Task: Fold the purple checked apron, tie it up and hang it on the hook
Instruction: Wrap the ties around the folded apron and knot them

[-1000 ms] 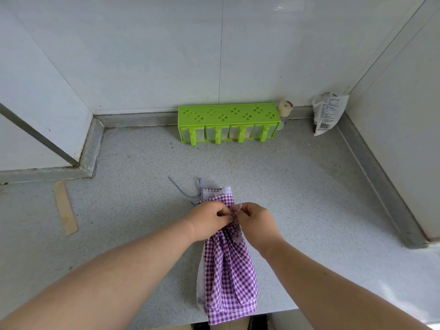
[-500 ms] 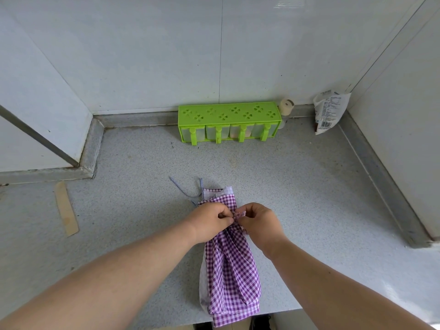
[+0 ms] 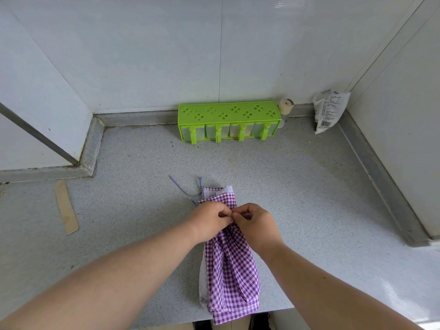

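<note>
A tan strip lies flat on the grey counter at the far left, near the step in the left wall. Right of it, in the middle of the counter, thin blue-striped ties trail out to the left from the far end of the apron.

The apron is folded into a long narrow bundle running from the middle of the counter toward the near edge, where its near end hangs just over the lip. A pale lining shows along its left side and at its far end.

The left hand comes in from the near left, its fingers curled and pinching the fabric at a gathered waist close to the apron's far end. The right hand meets it from the right, also curled and pinching at the same spot; the fingertips of the two hands touch. What exactly lies between the fingers, cloth or tie, is hidden by the knuckles.

Against the far wall stands a green rack with four clear boxes in its front. Touching its right end is a small jar with a beige cap. Farther right, in the far right corner, a white printed bag leans against the wall.
</note>
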